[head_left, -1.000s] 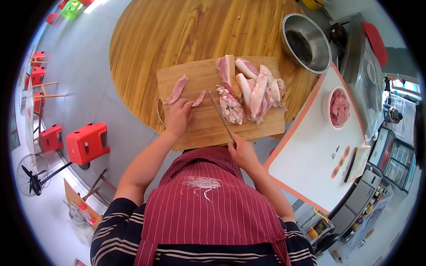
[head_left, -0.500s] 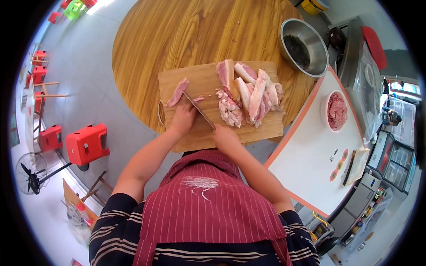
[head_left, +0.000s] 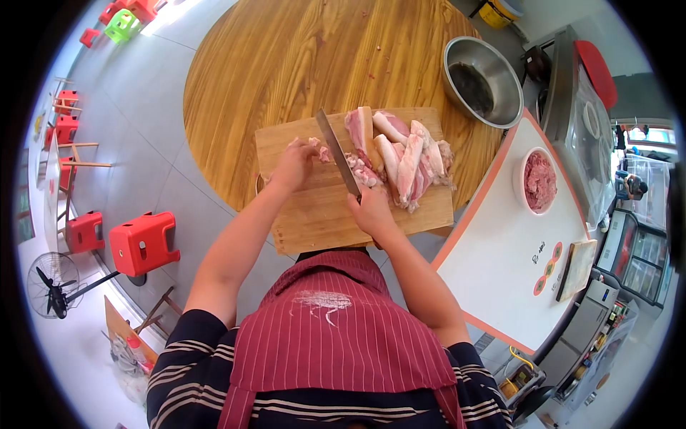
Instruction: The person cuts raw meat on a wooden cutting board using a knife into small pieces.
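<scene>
My right hand [head_left: 372,212] is closed round the handle of a kitchen knife [head_left: 336,149], its long blade pointing away over the wooden cutting board [head_left: 325,218]. Left of the blade, the fingers of my left hand [head_left: 293,166] are curled on a strip of pink meat [head_left: 314,147], mostly hidden under them. Small cut pieces of meat [head_left: 366,171] lie in a heap right of the blade, partly behind it. Beyond that heap, several thick slabs of raw pork with pale skin [head_left: 411,157] are piled on the board's right side.
The board rests on a round wooden table [head_left: 286,64]. A steel basin [head_left: 509,89] stands at its far right. On a white table [head_left: 486,272] to the right sits a bowl of minced meat [head_left: 539,182]. A red stool [head_left: 146,243] and a fan [head_left: 53,286] are at left.
The knife has swung from pointing left to pointing away, up beside the meat heap. My left hand has moved up the board onto the strip, which lay uncovered at left before.
</scene>
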A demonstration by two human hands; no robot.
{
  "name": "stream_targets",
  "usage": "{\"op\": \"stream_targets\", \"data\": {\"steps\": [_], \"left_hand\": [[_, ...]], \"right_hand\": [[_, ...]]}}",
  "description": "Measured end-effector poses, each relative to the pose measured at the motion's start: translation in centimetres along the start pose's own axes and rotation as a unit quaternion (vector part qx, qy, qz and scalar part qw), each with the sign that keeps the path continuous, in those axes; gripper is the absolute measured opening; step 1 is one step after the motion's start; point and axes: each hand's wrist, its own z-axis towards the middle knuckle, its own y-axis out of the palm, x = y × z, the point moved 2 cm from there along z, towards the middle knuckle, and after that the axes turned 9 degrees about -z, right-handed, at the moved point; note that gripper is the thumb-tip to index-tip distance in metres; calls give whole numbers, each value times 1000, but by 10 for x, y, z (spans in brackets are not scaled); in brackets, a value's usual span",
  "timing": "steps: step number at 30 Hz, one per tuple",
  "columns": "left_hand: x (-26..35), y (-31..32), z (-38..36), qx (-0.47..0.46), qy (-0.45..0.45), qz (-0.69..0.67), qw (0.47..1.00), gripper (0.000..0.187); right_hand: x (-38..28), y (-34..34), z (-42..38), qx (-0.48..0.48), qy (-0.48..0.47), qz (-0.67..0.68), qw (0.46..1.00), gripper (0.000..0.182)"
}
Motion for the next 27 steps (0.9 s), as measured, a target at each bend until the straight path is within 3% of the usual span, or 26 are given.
{"op": "stream_targets", "data": {"steps": [1, 3, 7, 9, 11, 12, 16, 18, 19, 21, 22, 24, 27], "left_hand": [[1, -4, -1, 0, 0, 0, 1000, 23], [-6, -13, -10, 69, -159, -112, 978, 18], [-11, -28, -34, 117, -131, 15, 984, 16], [-19, -26, -48, 105, -148, 174, 968, 17], [-20, -24, -49, 65, -135, 163, 975, 16], [-19, -22, -49, 25, -120, 149, 981, 16], [-8, -23, -45, 45, -47, 144, 987, 15], [-6, -28, -43, 38, -207, -105, 972, 10], [-2, -32, -43, 39, -207, -107, 972, 10], [1, -36, -45, 20, -245, -308, 919, 13], [4, -38, -46, 20, -247, -308, 919, 13], [12, -40, -44, 67, -171, -478, 859, 10], [15, -46, -43, 72, -203, -507, 834, 10]], "right_hand": [[-1, -1, -1, 0, -12, 0, 1000, 24], [-1, -1, -4, -2, -24, 0, 1000, 24], [10, 12, -3, -79, 10, -19, 997, 29], [22, 24, 3, -111, 34, -23, 993, 32], [44, 37, 16, -46, 44, -66, 996, 35], [38, 30, 19, -52, 57, -82, 994, 35], [26, 18, 18, -112, 24, -52, 992, 40], [30, 26, 7, -104, 30, 69, 992, 43], [29, 27, 4, -101, 31, 109, 988, 45], [21, 24, 1, -6, 15, 61, 998, 47], [15, 20, 2, -7, 15, 61, 998, 47], [8, 12, 8, -118, 120, 76, 983, 46], [25, 21, 12, -125, 131, 55, 982, 44]]}}
